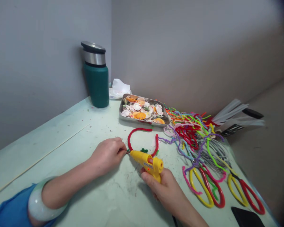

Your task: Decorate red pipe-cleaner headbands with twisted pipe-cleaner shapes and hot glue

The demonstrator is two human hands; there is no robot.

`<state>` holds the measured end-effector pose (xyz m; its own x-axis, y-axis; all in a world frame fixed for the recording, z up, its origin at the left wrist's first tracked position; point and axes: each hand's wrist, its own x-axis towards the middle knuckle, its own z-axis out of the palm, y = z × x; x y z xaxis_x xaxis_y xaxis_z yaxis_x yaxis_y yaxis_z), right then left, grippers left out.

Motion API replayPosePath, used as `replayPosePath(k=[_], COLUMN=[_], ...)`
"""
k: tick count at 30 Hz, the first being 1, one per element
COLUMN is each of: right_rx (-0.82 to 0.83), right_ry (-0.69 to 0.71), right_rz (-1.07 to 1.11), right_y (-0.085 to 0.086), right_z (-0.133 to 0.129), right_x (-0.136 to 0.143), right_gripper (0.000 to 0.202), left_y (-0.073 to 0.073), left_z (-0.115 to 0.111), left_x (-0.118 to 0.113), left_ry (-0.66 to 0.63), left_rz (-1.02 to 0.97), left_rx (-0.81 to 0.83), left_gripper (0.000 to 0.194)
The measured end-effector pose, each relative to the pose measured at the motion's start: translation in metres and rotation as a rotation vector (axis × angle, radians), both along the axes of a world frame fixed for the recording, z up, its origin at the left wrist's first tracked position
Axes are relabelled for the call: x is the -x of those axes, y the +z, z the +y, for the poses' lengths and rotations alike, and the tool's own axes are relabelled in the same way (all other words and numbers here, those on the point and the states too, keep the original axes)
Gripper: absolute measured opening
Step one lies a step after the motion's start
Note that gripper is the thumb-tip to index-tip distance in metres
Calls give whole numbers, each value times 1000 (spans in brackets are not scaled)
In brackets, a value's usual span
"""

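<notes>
My right hand (pixel 163 189) is closed round the handle of a yellow glue gun (pixel 146 162), whose tip points left and a little up. My left hand (pixel 110 154) pinches a small dark green piece (pixel 128 151) right at that tip. Just behind the gun, a red pipe cleaner (pixel 130 138) curves in an open loop on the table. A green fuzzy piece (pixel 144 150) lies inside the curve, near the gun's barrel. How the pinched piece and the red loop are joined is too small to tell.
Behind stands a metal tray (pixel 144 123) of shells, with a green bottle (pixel 97 83) and white tissue (pixel 119 88) farther left. Colourful pipe cleaners (pixel 186 132) and two scissors (pixel 203 186) crowd the right. A thin stick (pixel 47 154) crosses the left; a black object (pixel 247 217) lies front right.
</notes>
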<state>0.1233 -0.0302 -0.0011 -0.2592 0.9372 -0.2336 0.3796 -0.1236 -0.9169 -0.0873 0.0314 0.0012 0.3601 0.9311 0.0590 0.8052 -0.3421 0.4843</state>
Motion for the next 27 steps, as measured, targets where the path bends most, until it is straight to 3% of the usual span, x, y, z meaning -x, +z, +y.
replayPosePath(k=[27], right_rx=[29], right_ry=[-31], right_rz=[27], right_y=[4], right_z=[2], right_x=[4], right_gripper=[29], left_y=[3], left_z=[-2], left_x=[-2], left_ry=[-4], left_rz=[14], left_rx=[-12], left_gripper=[22])
